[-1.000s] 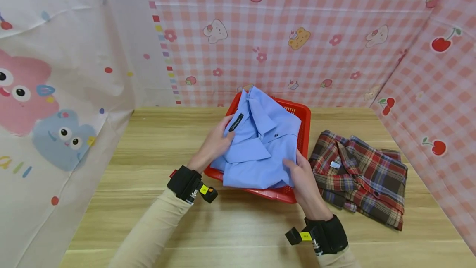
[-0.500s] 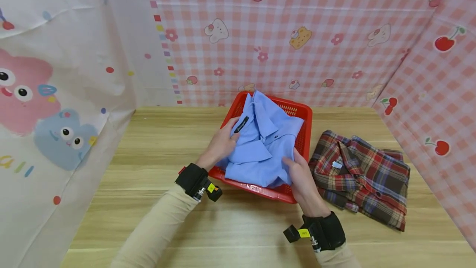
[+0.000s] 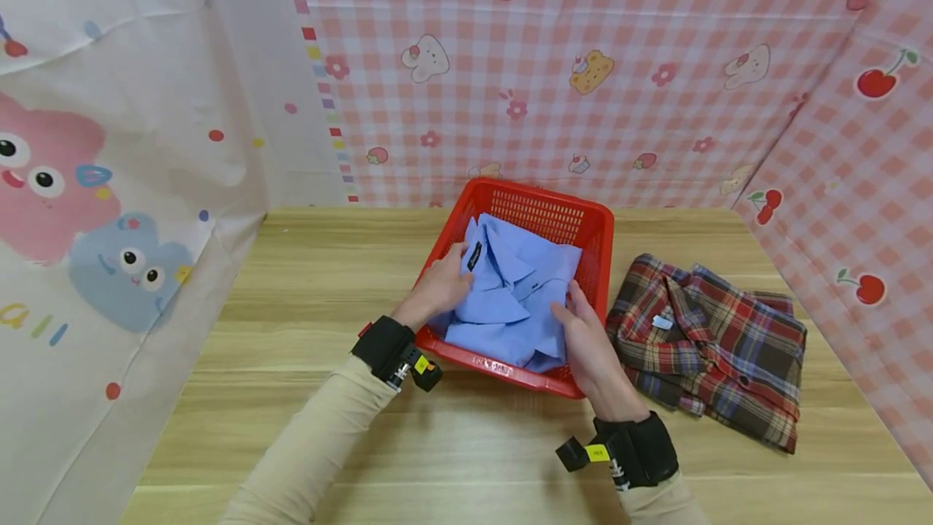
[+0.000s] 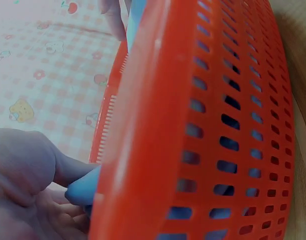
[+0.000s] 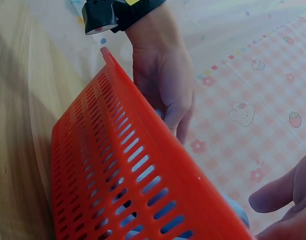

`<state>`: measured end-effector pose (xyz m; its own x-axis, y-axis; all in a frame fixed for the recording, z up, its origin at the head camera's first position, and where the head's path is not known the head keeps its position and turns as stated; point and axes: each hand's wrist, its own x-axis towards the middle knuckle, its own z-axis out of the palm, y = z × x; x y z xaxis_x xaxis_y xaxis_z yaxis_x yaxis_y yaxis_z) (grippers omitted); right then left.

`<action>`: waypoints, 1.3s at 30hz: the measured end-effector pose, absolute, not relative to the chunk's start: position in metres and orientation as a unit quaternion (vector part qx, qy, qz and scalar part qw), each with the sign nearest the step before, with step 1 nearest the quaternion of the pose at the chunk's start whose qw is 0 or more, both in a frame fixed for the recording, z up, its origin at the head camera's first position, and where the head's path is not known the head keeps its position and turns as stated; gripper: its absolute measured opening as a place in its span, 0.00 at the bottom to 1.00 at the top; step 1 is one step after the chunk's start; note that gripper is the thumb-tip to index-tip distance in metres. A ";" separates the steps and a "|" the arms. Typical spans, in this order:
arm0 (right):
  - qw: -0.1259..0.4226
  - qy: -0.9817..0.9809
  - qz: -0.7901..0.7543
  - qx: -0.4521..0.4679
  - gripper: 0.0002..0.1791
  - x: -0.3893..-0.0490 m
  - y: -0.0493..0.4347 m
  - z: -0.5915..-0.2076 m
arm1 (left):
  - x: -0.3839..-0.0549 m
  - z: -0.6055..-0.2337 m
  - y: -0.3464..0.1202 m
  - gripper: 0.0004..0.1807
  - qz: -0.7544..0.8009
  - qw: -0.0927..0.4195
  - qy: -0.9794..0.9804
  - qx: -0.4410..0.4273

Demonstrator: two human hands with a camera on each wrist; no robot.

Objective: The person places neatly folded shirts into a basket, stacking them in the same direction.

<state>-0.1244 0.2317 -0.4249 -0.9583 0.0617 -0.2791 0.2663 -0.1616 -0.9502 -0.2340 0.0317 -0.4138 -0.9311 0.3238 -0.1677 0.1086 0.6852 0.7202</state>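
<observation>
A folded light-blue collared shirt [image 3: 503, 306] with a black neck label lies inside the red plastic basket [image 3: 539, 383]. My left hand [image 3: 440, 286] reaches over the basket's left side. Its thumb and fingers pinch the shirt's edge, seen beside the rim in the left wrist view. At the right side, my right hand [image 3: 590, 343] is next to the shirt. In the right wrist view, this hand's thumb and fingers [image 5: 273, 197] stand apart, with a bit of blue cloth near them. The basket wall hides part of the shirt from both wrist cameras.
A folded plaid shirt [image 3: 710, 347] in red, brown and blue lies on the wooden table [image 3: 306, 290], right of the basket. A pink checked cloth wall [image 3: 539, 79] rises behind. Printed cloth walls stand at left and right.
The blue shirt has gone down into the basket, away from the back rim. Both hands have lowered with it, the left shifting slightly right. The right fingers have loosened from the cloth.
</observation>
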 end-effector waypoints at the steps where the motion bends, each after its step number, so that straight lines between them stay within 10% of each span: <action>1: 0.066 0.643 -0.753 0.125 0.40 -0.124 0.232 -0.425 | -0.233 -0.413 0.032 0.33 0.374 0.148 0.908 0.114; 39: -0.004 0.682 -0.724 0.103 0.35 -0.090 0.242 -0.418 | -0.152 -0.382 0.005 0.31 0.502 0.107 0.827 0.231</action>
